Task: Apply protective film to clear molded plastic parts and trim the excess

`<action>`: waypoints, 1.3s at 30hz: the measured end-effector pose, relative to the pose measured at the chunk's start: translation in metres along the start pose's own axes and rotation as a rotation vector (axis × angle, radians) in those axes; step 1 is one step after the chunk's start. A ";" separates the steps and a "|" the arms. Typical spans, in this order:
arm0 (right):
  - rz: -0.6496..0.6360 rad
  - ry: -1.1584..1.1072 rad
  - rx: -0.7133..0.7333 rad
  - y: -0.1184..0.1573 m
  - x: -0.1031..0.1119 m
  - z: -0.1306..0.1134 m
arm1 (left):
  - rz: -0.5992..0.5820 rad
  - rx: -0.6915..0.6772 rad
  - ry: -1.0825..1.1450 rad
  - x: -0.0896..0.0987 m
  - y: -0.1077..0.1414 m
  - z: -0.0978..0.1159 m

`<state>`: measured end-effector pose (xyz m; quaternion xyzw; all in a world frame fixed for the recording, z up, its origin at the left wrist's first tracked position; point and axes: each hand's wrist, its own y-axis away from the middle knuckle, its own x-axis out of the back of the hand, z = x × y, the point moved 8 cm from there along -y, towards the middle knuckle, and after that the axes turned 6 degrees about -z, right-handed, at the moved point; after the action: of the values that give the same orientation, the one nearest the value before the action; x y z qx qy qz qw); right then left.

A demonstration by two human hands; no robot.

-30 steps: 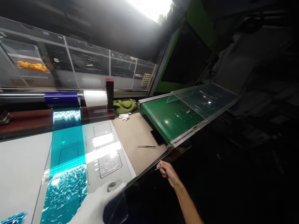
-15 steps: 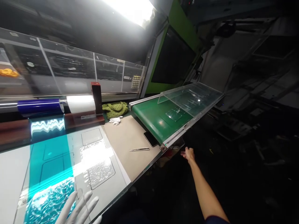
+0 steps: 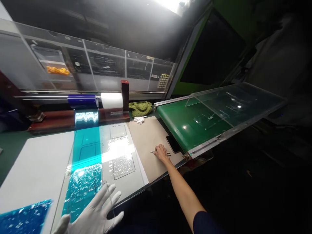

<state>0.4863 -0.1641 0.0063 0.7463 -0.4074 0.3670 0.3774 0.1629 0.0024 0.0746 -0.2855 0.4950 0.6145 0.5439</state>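
Okay so the bare right hand (image 3: 161, 153) was down on a pair of slim steel tweezers (image 3: 153, 151), fingers curled over the middle in what looked like a pinch, though the hand hid most of them, so I can't swear to it. The tweezers lay on a sheet of brown kraft paper (image 3: 148, 139), their long axis running roughly sideways, with the pointed tip sticking out to the left toward the bench and the other end poking out right, just beside a black smartphone (image 3: 173, 144).

The right hand was clearly the nearer one. The left hand (image 3: 94, 208), in a smooth white glove, was well apart at the bottom of the view, fingers splayed wide and holding nothing I could make out.

Left of the paper, crinkly clear film (image 3: 122, 165) and a glossy strip of blue film (image 3: 86, 146) lay across a white bench (image 3: 41, 156). To the right ran a green conveyor belt (image 3: 190, 126) under a clear acrylic cover (image 3: 236, 104). Further back sat a blue film roll (image 3: 82, 100), a white roll (image 3: 111, 100), and a spare white glove (image 3: 138, 120) by a green dotted cloth (image 3: 140, 109).
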 end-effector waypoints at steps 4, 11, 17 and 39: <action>-0.076 -0.029 0.130 0.013 -0.007 -0.014 | 0.047 -0.140 -0.298 0.000 0.011 0.013; -0.466 -0.472 0.448 0.145 -0.004 -0.116 | 0.349 -0.256 -1.662 -0.048 0.027 0.045; -0.622 -0.493 0.559 0.231 0.015 -0.175 | 0.163 -0.179 -2.014 -0.077 0.020 0.037; -0.534 -0.382 0.628 0.239 0.002 -0.187 | 0.026 -0.260 -1.997 -0.096 0.033 0.037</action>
<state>0.2304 -0.0948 0.1546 0.9578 -0.1321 0.2183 0.1323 0.1624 0.0022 0.1824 0.3085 -0.2554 0.6275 0.6678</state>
